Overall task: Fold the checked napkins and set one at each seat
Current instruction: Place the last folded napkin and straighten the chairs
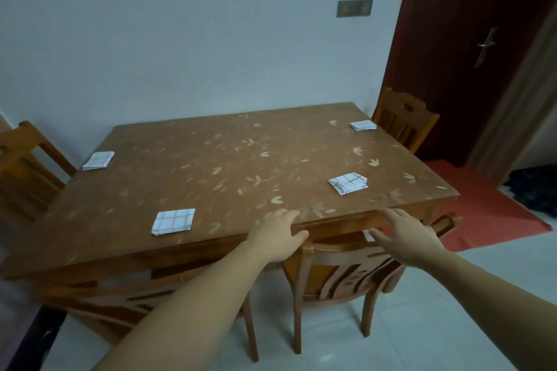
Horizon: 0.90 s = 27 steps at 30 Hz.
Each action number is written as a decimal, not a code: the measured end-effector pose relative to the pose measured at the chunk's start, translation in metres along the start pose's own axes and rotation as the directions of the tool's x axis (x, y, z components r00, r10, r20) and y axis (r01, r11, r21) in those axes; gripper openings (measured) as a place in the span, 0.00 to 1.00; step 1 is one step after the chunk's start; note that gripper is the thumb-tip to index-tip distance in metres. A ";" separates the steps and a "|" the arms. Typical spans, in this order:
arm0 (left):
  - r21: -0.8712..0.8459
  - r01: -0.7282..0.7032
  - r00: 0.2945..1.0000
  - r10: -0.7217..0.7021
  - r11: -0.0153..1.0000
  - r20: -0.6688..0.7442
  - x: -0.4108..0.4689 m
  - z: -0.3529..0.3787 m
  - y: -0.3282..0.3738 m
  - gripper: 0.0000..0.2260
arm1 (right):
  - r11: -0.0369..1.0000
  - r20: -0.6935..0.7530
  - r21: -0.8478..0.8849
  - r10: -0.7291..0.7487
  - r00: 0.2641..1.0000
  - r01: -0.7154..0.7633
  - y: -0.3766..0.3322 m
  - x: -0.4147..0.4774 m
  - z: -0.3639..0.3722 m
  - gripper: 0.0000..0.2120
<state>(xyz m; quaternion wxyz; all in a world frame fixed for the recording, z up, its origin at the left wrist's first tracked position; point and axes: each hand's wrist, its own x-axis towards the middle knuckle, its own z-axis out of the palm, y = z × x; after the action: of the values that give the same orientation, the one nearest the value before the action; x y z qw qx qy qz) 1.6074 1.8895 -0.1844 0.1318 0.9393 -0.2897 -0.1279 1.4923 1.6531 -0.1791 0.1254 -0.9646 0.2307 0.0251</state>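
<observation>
Head view, checked napkin (348, 183) beyond right grip (404, 238), apart

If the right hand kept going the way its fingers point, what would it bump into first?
Probably the table's front edge, right ahead of the right hand; depth is unclear.

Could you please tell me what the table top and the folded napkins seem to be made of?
Table top: wood-brown, seemingly under a smooth printed cover, perhaps vinyl, given pale leaf motifs and soft sheen. Napkins: thin white sheet with dark checks, holding crisp folds; paper or cloth, I cannot tell.
</observation>
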 end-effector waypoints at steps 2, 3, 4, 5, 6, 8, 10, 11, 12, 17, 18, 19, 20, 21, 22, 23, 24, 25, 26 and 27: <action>0.026 -0.025 1.000 0.024 0.999 0.003 0.009 0.011 0.035 0.26 | 1.000 0.012 0.001 0.003 1.000 -0.003 0.038 0.005 -0.007 0.32; 0.038 -0.030 1.000 0.030 0.999 -0.006 0.014 0.016 0.053 0.26 | 1.000 0.013 0.007 0.001 1.000 -0.001 0.058 0.009 -0.009 0.33; 0.049 -0.028 0.999 0.029 0.998 -0.014 0.019 0.021 0.068 0.26 | 1.000 0.013 0.009 -0.006 1.000 0.006 0.075 0.012 -0.012 0.33; 0.056 -0.017 1.000 0.018 0.998 -0.022 0.025 0.026 0.082 0.26 | 1.000 0.019 0.011 -0.015 1.000 0.015 0.090 0.015 -0.015 0.32; 0.063 -0.003 1.000 0.005 0.998 -0.029 0.031 0.029 0.094 0.26 | 1.000 0.029 0.013 -0.025 0.999 0.024 0.103 0.019 -0.018 0.32; 0.074 0.013 1.000 -0.011 0.997 -0.026 0.043 0.033 0.116 0.26 | 0.999 0.040 0.022 -0.038 0.999 0.037 0.124 0.027 -0.022 0.31; 0.076 0.025 1.000 -0.024 0.997 -0.011 0.056 0.036 0.129 0.27 | 0.998 0.044 0.023 -0.056 0.997 0.055 0.140 0.043 -0.023 0.30; 0.068 0.032 0.999 -0.032 0.997 -0.006 0.063 0.037 0.132 0.27 | 0.998 0.046 0.020 -0.063 0.997 0.062 0.145 0.052 -0.022 0.31; 0.060 0.037 0.999 -0.037 0.998 -0.005 0.071 0.039 0.134 0.27 | 0.998 0.051 0.018 -0.068 0.996 0.067 0.149 0.062 -0.021 0.31; 0.039 0.067 0.998 -0.068 0.997 0.018 0.122 0.050 0.125 0.28 | 0.990 0.115 -0.052 -0.125 0.985 0.132 0.150 0.118 -0.006 0.32; 0.025 0.074 0.997 -0.074 0.997 0.025 0.135 0.053 0.120 0.28 | 0.988 0.129 -0.066 -0.130 0.983 0.140 0.151 0.129 -0.002 0.32; 0.009 0.076 0.996 -0.076 0.997 0.035 0.150 0.056 0.116 0.28 | 0.987 0.132 -0.077 -0.131 0.983 0.141 0.152 0.141 0.000 0.32; -0.009 0.075 0.996 -0.075 0.997 0.049 0.166 0.059 0.112 0.28 | 0.988 0.135 -0.079 -0.120 0.983 0.132 0.154 0.153 0.002 0.31; -0.028 0.077 0.995 -0.075 0.997 0.063 0.181 0.062 0.108 0.28 | 0.989 0.140 -0.083 -0.110 0.984 0.122 0.156 0.165 0.003 0.30; -0.045 0.085 0.994 -0.082 0.995 0.073 0.194 0.066 0.104 0.29 | 0.989 0.149 -0.088 -0.104 0.983 0.118 0.158 0.177 0.004 0.30; -0.056 0.099 0.992 -0.094 0.994 0.082 0.207 0.069 0.101 0.28 | 0.989 0.158 -0.091 -0.103 0.982 0.118 0.160 0.189 0.004 0.29; -0.067 0.116 0.990 -0.110 0.991 0.090 0.218 0.072 0.099 0.28 | 0.989 0.172 -0.090 -0.097 0.980 0.113 0.163 0.202 0.006 0.29; -0.078 0.137 0.987 -0.129 0.988 0.095 0.229 0.073 0.098 0.28 | 0.991 0.185 -0.079 -0.095 0.978 0.111 0.166 0.214 0.007 0.28; -0.093 0.159 0.984 -0.150 0.983 0.099 0.239 0.075 0.096 0.28 | 0.992 0.202 -0.068 -0.093 0.975 0.109 0.167 0.225 0.010 0.28; -0.107 0.176 0.981 -0.165 0.979 0.105 0.248 0.077 0.095 0.28 | 0.993 0.215 -0.056 -0.090 0.972 0.104 0.169 0.236 0.013 0.28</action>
<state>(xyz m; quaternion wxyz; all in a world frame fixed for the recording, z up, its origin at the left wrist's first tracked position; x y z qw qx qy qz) 1.7328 1.6571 -0.2661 0.1607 0.9443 -0.2060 -0.2002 1.6270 1.4074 -0.2552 0.1179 -0.9702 0.1675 0.1295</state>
